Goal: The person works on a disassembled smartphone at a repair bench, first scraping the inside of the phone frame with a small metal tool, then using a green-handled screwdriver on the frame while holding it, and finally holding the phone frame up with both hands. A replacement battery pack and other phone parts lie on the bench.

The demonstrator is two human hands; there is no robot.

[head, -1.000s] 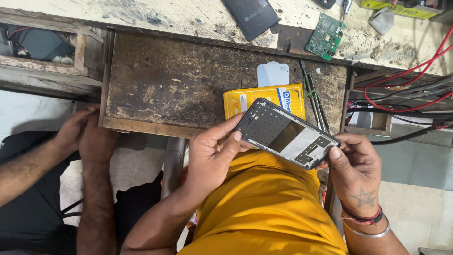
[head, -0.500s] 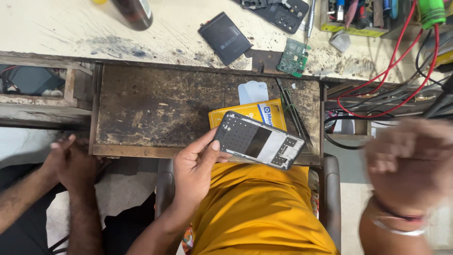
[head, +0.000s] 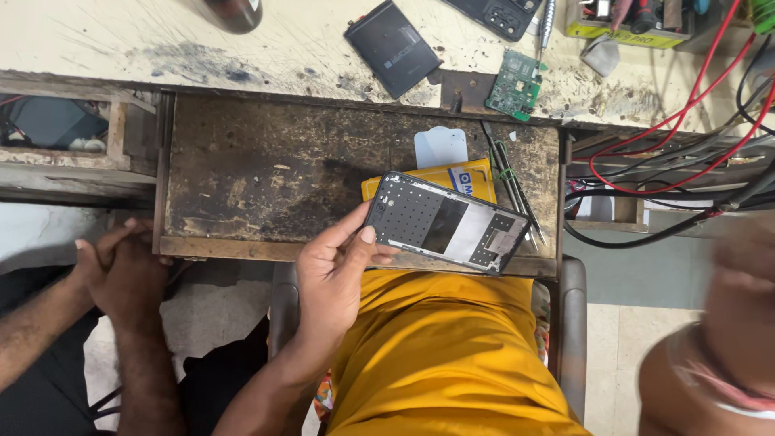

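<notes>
**Phone frame held one-handed over the pull-out tray**

Left hand (head: 339, 270) grips the opened phone frame (head: 446, 222) by its near short end, thumb on top, fingers underneath. Frame sits tilted, inner side up, above the front edge of the wooden tray (head: 266, 169), partly covering a yellow packet (head: 460, 176).

Right hand (head: 739, 323) is off to the side, blurred, well apart from the frame; cannot tell if it's open or closed.

Judgement: one-end grip leaves the far end unsupported. Better to keep the frame level and low over the tray, with thumb pressure on the rim rather than on the inner parts.

Tweezers (head: 510, 182) lie just beside the frame; green circuit board (head: 517, 85) and dark battery (head: 393, 47) are up on the bench. Another person's clasped hands (head: 121, 266) rest at left, clear of the work.
</notes>
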